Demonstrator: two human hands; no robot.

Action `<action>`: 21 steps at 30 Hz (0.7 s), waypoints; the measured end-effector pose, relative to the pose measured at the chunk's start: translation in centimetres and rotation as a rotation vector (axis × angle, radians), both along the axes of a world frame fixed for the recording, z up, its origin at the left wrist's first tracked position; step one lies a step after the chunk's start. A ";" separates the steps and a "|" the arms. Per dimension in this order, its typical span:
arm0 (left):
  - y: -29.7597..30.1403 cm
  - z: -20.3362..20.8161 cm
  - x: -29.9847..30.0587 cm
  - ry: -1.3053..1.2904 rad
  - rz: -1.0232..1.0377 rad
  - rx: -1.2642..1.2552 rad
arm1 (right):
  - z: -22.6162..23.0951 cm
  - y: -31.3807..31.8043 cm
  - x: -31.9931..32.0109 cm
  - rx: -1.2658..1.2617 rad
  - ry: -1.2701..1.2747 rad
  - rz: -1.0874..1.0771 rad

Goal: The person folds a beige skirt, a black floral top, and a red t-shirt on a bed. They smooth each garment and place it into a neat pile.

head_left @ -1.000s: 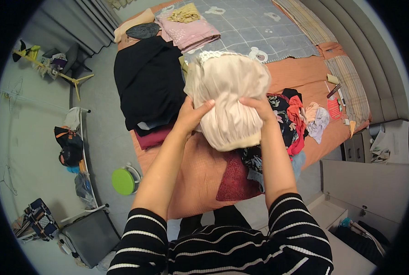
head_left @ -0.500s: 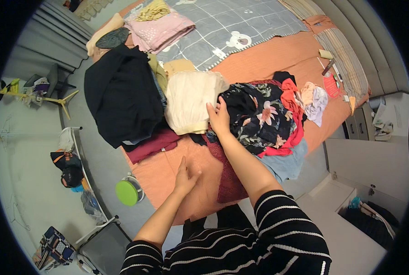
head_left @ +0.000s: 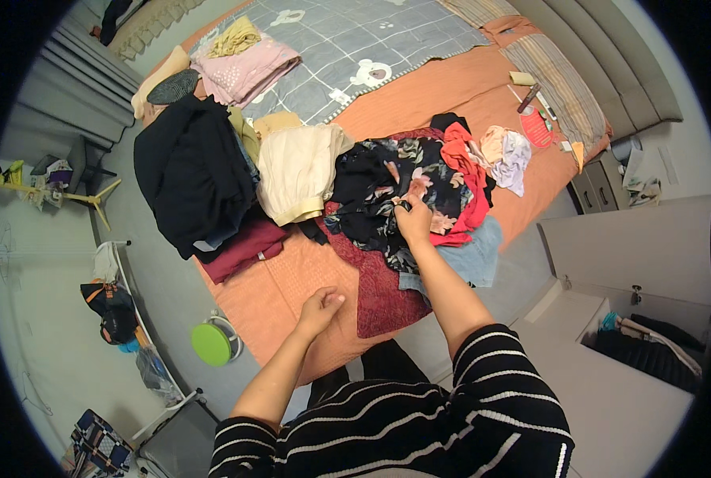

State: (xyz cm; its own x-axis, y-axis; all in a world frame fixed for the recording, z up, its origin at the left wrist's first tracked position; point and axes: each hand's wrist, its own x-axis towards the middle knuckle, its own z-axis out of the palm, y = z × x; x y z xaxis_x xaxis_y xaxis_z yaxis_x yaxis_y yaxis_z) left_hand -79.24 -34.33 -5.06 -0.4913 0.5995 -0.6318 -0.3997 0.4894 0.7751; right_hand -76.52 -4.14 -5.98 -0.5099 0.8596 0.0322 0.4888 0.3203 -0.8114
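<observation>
My right hand (head_left: 416, 221) has its fingers pinched on the black floral garment (head_left: 443, 175), bunching up a fold of thin cloth with pink and white flowers. Over the orange bedspread (head_left: 284, 303), my left hand (head_left: 320, 311) hovers with loosely curled fingers and holds nothing. A dark red lacy garment (head_left: 379, 295) lies between my hands and runs under the floral one. To the left is a folded cream garment (head_left: 299, 171). Bright red cloth (head_left: 468, 203) and a light blue denim piece (head_left: 479, 255) show beside the floral garment.
A large black garment (head_left: 192, 171) tops a pile at the left, with folded maroon cloth (head_left: 248, 251) below. Pink folded fabric (head_left: 248, 68) lies farther back. A green round stool (head_left: 211, 344) stands on the floor. An open cabinet (head_left: 634, 334) is at the right.
My right hand has moved from the cream garment rightward to the floral garment and taken hold of it. My left hand's fingers have curled in. The view has shifted, moving the bed leftward.
</observation>
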 end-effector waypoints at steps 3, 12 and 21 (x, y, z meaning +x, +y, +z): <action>1.3 3.1 0.1 -0.255 0.108 0.134 | 7.5 -4.8 2.2 -0.349 0.473 0.235; -1.0 12.7 -0.1 -0.739 0.193 0.487 | 16.1 -27.1 13.4 -0.717 0.267 1.074; -19.1 27.6 -1.9 0.262 0.236 0.659 | 15.1 -32.6 15.8 -0.902 0.256 0.486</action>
State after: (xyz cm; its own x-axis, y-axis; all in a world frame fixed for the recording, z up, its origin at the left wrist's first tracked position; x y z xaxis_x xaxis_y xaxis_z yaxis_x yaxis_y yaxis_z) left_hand -81.15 -53.44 22.55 -0.7385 0.6739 -0.0227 -0.1988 -0.1855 0.9623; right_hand -60.74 -36.73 9.08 -0.8740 0.3240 -0.3621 0.2508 -0.3375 -0.9073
